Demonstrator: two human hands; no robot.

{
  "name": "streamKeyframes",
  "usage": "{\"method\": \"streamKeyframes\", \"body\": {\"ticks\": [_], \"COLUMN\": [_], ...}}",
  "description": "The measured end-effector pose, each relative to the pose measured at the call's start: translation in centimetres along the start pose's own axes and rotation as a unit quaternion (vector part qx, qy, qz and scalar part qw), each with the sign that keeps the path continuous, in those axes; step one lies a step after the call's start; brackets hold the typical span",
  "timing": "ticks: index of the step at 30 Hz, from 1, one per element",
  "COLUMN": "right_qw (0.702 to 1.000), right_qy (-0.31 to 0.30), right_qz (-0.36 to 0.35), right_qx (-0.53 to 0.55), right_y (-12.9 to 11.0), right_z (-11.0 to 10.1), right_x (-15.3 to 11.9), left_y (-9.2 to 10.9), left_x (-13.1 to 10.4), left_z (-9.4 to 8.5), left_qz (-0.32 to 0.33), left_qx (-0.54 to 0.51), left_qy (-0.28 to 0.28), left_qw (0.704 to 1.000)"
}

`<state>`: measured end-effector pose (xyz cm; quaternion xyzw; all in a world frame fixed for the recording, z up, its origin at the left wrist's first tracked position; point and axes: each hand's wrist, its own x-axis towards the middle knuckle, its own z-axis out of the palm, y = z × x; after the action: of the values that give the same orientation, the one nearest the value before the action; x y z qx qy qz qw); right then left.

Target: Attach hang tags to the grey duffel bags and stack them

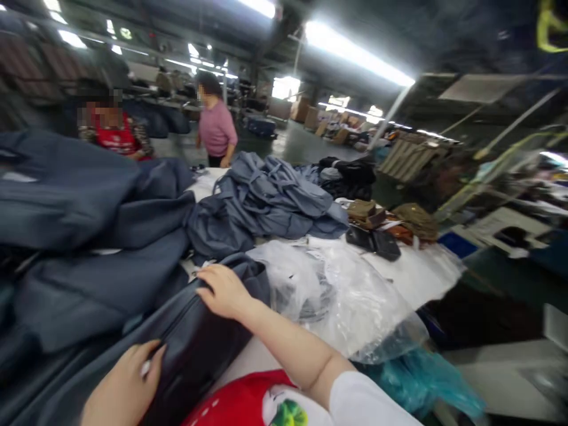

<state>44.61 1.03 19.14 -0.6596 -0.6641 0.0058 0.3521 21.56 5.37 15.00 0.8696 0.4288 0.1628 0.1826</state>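
A dark blue-grey fabric bag (195,343) with a zipper line lies across the table in front of me. My left hand (128,378) is at its near part, with the thumb and fingers closed on a small pale thing I cannot make out, beside the zipper. My right hand (222,290) rests on the far end of the bag, its fingers curled over the edge and closed on the fabric. More blue-grey bags (97,290) are heaped just left of both hands.
Clear plastic bags (341,296) lie right of my right arm. Behind are piled blue-grey fabric (275,195), brown and black pouches (375,239) and a teal plastic bag (430,378). Two people, one in pink (216,127), are across the table.
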Motion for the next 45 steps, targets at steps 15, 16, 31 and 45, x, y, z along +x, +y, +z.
{"method": "streamKeyframes", "body": {"ticks": [15,16,31,45], "right_qw": [0.975,0.977,0.932,0.896], "right_qy": [-0.182,-0.174,-0.302,-0.161], "right_qz": [-0.129,-0.119,0.047,0.255], "right_qx": [0.003,0.029,0.194,0.327], "right_y": [-3.0,-3.4,-4.4,-2.1], "right_z": [1.5,1.3,3.7,4.7], "right_x": [-4.6,-4.6,-10.0,-10.0], "left_y": [2.1,2.4,4.5,3.4], "left_x": [-6.6,-6.5,-6.3,-5.8], "left_z": [0.3,0.3,4.0,4.5], "left_qz": [-0.063,-0.104,-0.387,-0.279], "left_qx": [-0.184,-0.28,-0.745,-0.563], "left_qy": [-0.012,0.013,-0.157,-0.177], "left_qw": [0.981,0.954,0.521,0.757]}}
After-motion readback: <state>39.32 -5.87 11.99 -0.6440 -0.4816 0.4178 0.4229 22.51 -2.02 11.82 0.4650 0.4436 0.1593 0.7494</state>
